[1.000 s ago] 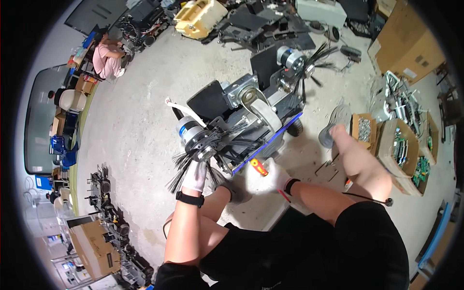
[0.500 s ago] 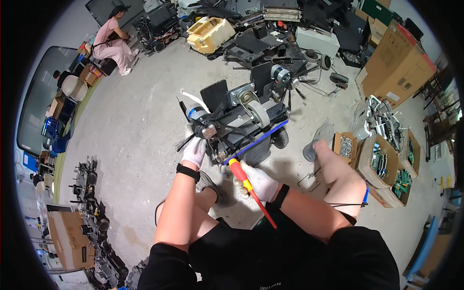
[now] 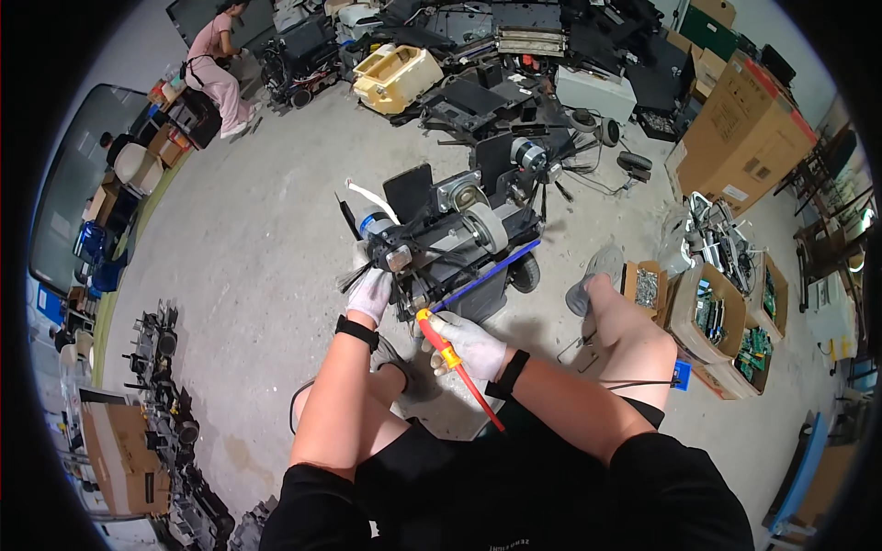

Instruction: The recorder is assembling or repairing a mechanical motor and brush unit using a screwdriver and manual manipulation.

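1. Beside the machine's near left end, the left hand (image 3: 370, 292), in a white glove, is reaching up against a brush motor (image 3: 372, 223) with a blue band; dark bristles are hiding its fingers, so whether they are gripping cannot be told.
2. Just to its right, the gloved right hand (image 3: 470, 344) is closing around a red and yellow screwdriver (image 3: 436, 338). The handle's end is pointing up toward the machine, and the red shaft is slanting down toward the person's lap.
3. Directly beyond both hands, the dark wheeled machine (image 3: 450, 241) is sitting on the grey floor (image 3: 266, 220), showing a caster wheel (image 3: 487, 228). Its blue strip (image 3: 487, 275) is running along the near edge, its left end near the screwdriver's handle.
4. Across the person's black shirt (image 3: 514, 496), small pale lettering is showing at the bottom.
5. To the right, a small box (image 3: 631, 285) is holding metal bits, beside an open carton (image 3: 684, 308) of green circuit boards.
6. Farther right, a tall cardboard box (image 3: 735, 138) is bearing a white label (image 3: 735, 193), too small to read.
7. At the far left, another person (image 3: 209, 69) in pink is bending forward.
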### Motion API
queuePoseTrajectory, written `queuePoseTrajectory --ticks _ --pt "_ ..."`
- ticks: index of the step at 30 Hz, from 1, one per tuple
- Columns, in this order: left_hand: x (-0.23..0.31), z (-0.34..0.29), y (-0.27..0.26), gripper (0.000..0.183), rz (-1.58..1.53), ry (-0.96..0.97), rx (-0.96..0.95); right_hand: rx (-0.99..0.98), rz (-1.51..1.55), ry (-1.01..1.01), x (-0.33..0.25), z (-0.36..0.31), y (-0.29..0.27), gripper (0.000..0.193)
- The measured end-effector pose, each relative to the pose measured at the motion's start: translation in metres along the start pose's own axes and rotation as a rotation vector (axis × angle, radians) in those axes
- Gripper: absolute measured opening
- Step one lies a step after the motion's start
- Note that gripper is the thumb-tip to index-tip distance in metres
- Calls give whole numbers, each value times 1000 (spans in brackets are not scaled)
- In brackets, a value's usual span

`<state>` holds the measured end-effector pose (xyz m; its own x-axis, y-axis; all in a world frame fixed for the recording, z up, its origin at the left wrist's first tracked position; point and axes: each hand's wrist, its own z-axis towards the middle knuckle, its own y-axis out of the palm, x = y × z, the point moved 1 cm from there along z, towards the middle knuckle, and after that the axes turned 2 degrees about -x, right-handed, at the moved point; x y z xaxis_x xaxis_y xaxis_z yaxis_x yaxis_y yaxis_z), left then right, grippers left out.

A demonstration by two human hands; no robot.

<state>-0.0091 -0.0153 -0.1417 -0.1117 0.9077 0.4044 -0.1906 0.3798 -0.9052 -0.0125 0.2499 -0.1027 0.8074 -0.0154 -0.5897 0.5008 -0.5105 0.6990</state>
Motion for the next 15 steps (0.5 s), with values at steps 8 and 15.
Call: queuePoseTrajectory --ticks 8,15 --pt "33 -6 -12 26 -171 -25 24 -28 26 -127 -11 2 -2 29" --pt "26 1 -9 27 -77 52 136 -11 -17 -99 -11 0 -13 31"
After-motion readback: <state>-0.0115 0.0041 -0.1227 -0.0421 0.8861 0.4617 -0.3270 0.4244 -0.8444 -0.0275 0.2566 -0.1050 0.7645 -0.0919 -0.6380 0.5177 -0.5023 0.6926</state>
